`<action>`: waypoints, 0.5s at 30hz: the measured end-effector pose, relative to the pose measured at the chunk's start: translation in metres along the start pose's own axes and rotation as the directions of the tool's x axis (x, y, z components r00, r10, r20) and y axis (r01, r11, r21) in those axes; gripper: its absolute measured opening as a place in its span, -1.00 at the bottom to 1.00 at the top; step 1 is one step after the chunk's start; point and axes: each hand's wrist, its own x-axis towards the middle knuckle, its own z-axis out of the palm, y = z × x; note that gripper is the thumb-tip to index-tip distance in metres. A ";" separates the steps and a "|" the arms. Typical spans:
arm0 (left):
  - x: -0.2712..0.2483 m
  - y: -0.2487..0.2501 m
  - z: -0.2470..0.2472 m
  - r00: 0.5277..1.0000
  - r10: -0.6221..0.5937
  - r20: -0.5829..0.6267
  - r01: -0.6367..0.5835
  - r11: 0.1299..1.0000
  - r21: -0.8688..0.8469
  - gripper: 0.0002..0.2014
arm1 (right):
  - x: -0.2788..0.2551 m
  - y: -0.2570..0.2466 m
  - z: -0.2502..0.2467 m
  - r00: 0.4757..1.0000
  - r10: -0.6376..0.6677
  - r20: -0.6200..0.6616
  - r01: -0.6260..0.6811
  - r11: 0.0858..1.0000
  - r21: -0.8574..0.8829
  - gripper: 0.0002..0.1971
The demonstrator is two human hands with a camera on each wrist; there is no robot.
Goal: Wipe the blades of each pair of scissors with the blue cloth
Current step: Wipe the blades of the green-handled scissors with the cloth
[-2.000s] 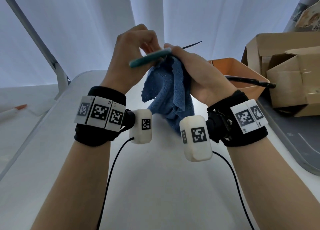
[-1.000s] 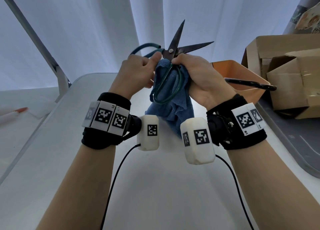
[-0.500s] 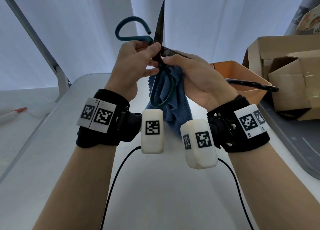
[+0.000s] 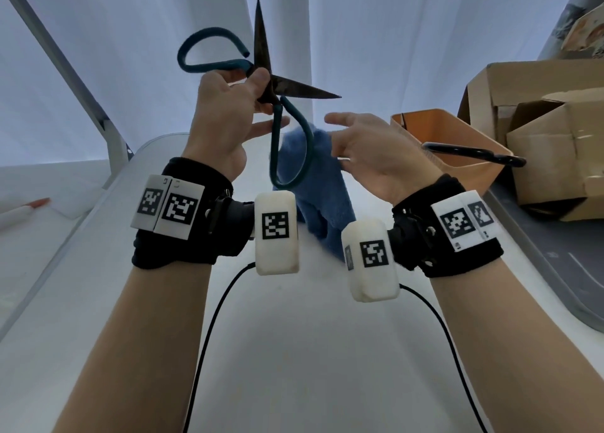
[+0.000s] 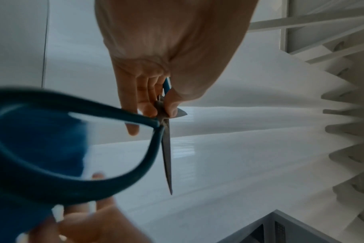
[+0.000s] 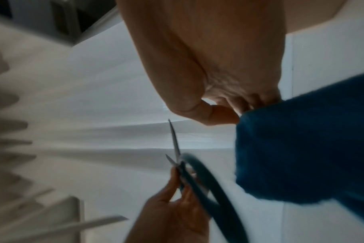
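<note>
Scissors (image 4: 266, 88) pinched at pivot by left hand (image 4: 225, 119), blades spread; cloth (image 4: 313, 184) loosely under right hand (image 4: 369, 151); wiping unfinished, judging by second pair (image 4: 474, 154) in tray.

Scissors (image 4: 271, 86): dull dark metal blades, matt teal handles, perhaps rubber; blue cloth (image 4: 322, 184) fuzzy; cardboard boxes (image 4: 536, 138) matt.

White table (image 4: 294, 351) — orange bin (image 4: 457, 145) at its right edge.
</note>
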 end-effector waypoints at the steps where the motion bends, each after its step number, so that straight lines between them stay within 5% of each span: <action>1: 0.000 0.001 -0.002 1.000 -0.002 -0.007 0.002 1.000 -0.016 -0.62 | 0.001 0.003 0.000 1.000 0.013 -0.009 -0.013 0.995 -0.103 -0.33; 8: 0.003 0.002 -0.005 1.000 -0.021 -0.019 0.020 0.998 -0.053 -0.62 | -0.003 0.003 -0.004 0.999 0.006 -0.048 -0.034 0.790 -0.612 -0.71; 15: 0.004 0.002 -0.004 1.000 -0.010 -0.013 0.010 0.999 -0.046 -0.63 | -0.006 0.013 -0.003 0.969 0.243 0.038 -0.079 0.455 -0.887 -0.53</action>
